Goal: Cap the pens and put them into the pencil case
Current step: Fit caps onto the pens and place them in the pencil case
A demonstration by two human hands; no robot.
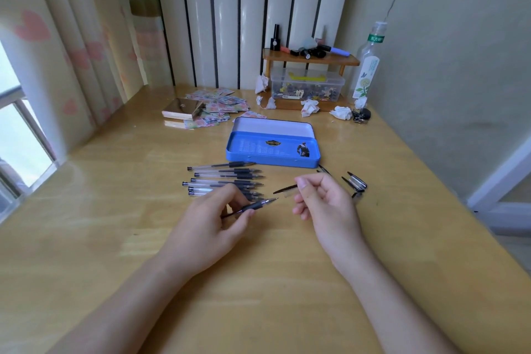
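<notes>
A: how far along is this?

B: barely started tbh. The left hand [214, 217] pinches one uncapped pen [253, 205], the right hand [321, 201] has its fingers closed on a cap [286, 189], tip and cap apart.

A: and the case?

B: the pencil case [273, 149] lies open with nothing in it. A row of bare pens [225, 177] waits on the desk [115, 210], with loose caps [355, 181] off to the right.

I note the open pencil case [273, 149] mid-desk [115, 238], uncapped pens [224, 178] in a row before it to the left, loose caps [355, 182] before it to the right, and a shelf [310, 59] over a storage box [307, 85] behind it.
</notes>
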